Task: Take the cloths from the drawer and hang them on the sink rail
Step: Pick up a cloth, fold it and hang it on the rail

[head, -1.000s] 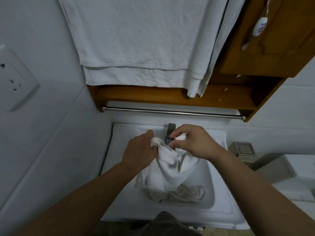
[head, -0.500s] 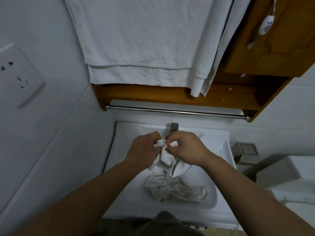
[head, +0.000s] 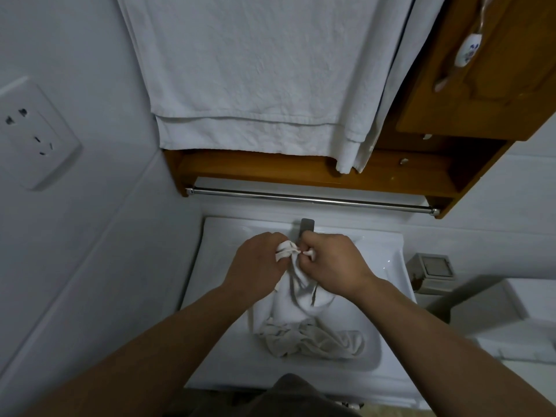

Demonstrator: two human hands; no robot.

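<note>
Both forearms are extending forward and converging at the centre. The left hand [head: 255,266] and right hand [head: 331,260] are positioned knuckles-up, almost touching, with fingers curled and pinching the white cloth [head: 301,296] between them.

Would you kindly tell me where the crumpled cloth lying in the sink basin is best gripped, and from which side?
Probably from above, by pinching a raised fold of the crumpled cloth. It lies bunched and low in the sink, so no clean edge shows, and the basin walls block a sideways approach. Both hands are busy with the other cloth.
</note>
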